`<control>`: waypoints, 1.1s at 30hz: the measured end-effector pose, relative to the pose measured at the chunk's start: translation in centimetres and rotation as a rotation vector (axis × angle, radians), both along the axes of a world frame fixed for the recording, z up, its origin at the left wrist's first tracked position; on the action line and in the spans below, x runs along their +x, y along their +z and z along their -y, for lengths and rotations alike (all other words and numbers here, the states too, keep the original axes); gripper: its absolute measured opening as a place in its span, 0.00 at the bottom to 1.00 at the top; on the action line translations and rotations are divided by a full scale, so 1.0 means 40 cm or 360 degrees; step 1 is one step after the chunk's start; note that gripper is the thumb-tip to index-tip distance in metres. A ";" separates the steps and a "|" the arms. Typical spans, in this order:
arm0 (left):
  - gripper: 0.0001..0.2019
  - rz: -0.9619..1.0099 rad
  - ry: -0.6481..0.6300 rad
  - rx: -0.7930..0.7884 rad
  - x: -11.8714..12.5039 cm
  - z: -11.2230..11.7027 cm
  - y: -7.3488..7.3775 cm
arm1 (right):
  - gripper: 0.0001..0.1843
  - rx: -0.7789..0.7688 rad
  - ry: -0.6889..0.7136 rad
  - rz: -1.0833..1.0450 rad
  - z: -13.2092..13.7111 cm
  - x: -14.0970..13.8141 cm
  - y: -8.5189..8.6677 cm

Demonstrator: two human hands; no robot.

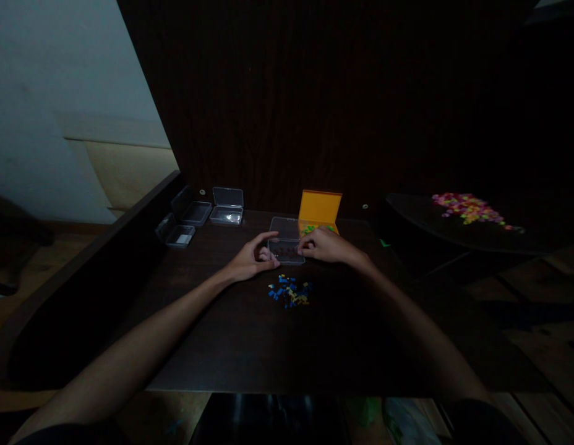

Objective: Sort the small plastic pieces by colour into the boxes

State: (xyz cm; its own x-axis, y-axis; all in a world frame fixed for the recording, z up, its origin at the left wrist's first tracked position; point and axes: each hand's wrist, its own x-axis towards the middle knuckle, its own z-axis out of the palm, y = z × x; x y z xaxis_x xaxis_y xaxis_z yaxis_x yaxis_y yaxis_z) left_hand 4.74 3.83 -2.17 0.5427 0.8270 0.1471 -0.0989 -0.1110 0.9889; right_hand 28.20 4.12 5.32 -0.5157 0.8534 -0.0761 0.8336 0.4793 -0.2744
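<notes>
A clear plastic box [287, 243] with its lid raised lies in the middle of the dark table. Small dark pieces [289, 252] are inside it. My left hand [250, 258] grips the box's left side between thumb and fingers. At the box's right side, my right hand [328, 245] is closed in a pinch over the edge; whatever its fingertips hold is too small and dark to make out. Just behind this hand stands an open yellow box [320, 207] with green pieces [310, 229] in it, partly hidden. Nearer to me lies a loose pile of small blue and yellow bricks [291, 292].
Several open clear cases, among them one case [227, 214] and another case [179, 236], stand at the table's back left. A raised wooden side [96, 259] borders the left. Many bright pink and yellow pieces [472, 209] lie on a dark surface at right.
</notes>
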 end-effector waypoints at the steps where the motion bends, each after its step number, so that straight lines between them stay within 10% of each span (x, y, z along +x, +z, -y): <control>1: 0.38 0.0004 -0.0007 0.0003 0.000 -0.001 -0.001 | 0.10 -0.0010 0.0008 0.0024 0.000 0.000 -0.002; 23: 0.38 -0.0061 0.0049 0.0010 0.001 0.003 0.004 | 0.11 0.0232 -0.0161 0.0005 0.030 -0.047 -0.004; 33: 0.36 0.0005 0.0005 0.0049 -0.003 -0.001 0.001 | 0.11 -0.0083 0.0658 0.0044 0.119 -0.141 -0.031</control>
